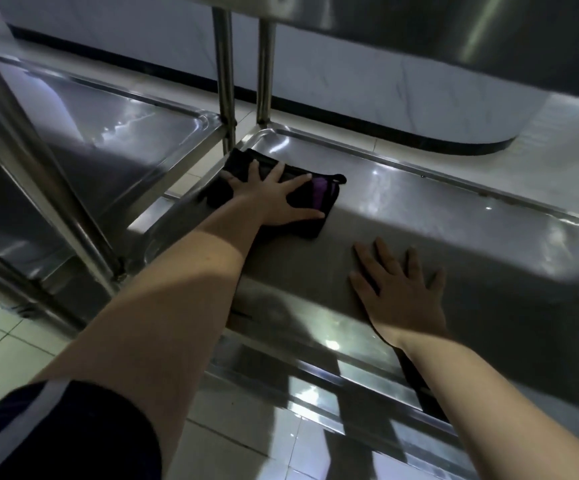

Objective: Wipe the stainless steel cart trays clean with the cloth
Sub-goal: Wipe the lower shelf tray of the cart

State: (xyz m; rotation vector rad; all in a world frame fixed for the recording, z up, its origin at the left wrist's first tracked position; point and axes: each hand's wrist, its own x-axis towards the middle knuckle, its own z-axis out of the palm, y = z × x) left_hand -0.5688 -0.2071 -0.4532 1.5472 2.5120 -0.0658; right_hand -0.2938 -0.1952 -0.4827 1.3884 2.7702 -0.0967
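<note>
Cloth (317,197): we see only part of it, the middle is under the left hand (274,199). Its far-left edge merges into shadow, so we can't trace the outline there. It's dark, nearly black, folded flat, with a purple patch on the right side and a thin loop at the far-right corner. It lies at the far-left corner of the tray (437,216), close to the rim.

Left hand is flat on the cloth, fingers spread and straight, pressing, nothing gripped. Right hand (399,292) sits nearer and to the right, palm down on bare steel, fingers apart, not touching the cloth.

The tray's right end is cut off by the frame, and the light is dim with glare spots. Two upright posts (225,81) stand at the far-left corner. A second tray (125,133) is to the left. A dark sleeve (56,427) shows bottom left, over the tiled floor (4,341).
</note>
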